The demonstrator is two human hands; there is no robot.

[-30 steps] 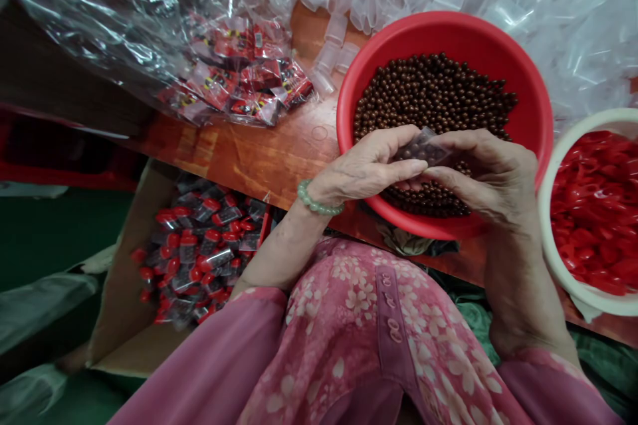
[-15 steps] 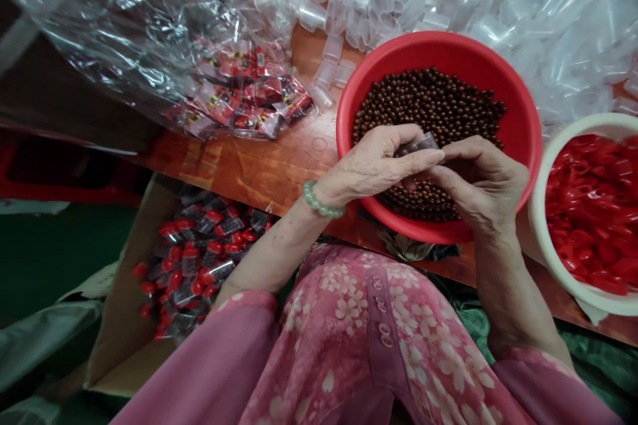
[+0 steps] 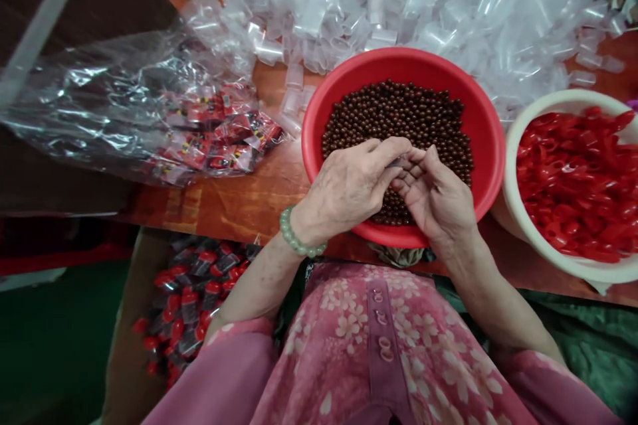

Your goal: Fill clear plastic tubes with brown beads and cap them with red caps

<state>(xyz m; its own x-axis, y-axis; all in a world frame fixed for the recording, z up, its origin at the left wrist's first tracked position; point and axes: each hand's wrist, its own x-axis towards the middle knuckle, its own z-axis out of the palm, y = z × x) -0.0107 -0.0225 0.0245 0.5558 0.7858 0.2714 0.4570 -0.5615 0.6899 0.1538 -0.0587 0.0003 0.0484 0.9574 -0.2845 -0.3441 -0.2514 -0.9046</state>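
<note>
A red basin (image 3: 486, 172) holds a heap of small dark brown balls (image 3: 399, 109). Over its near half, my left hand (image 3: 351, 186), with a green bead bracelet (image 3: 299, 239) at the wrist, has its fingers closed round a small clear plastic container (image 3: 397, 163), of which only a bit shows. My right hand (image 3: 438, 196) is cupped palm up beside it, fingers curled and meeting the left fingertips. Whether anything lies in the right palm is hidden.
Clear plastic cups (image 3: 309, 0) are heaped behind the basin. A white bucket (image 3: 513, 202) of red plastic pieces (image 3: 578, 192) stands at right. Left are a clear bag (image 3: 104, 99) with red packets (image 3: 232, 126) and, below, a cardboard box (image 3: 122, 345) of red-capped containers (image 3: 189, 305).
The view has shifted, so basin and bucket sit further left. My right hand has turned from pinching at the clear container to a palm-up cup, and my left hand has tipped over it.
</note>
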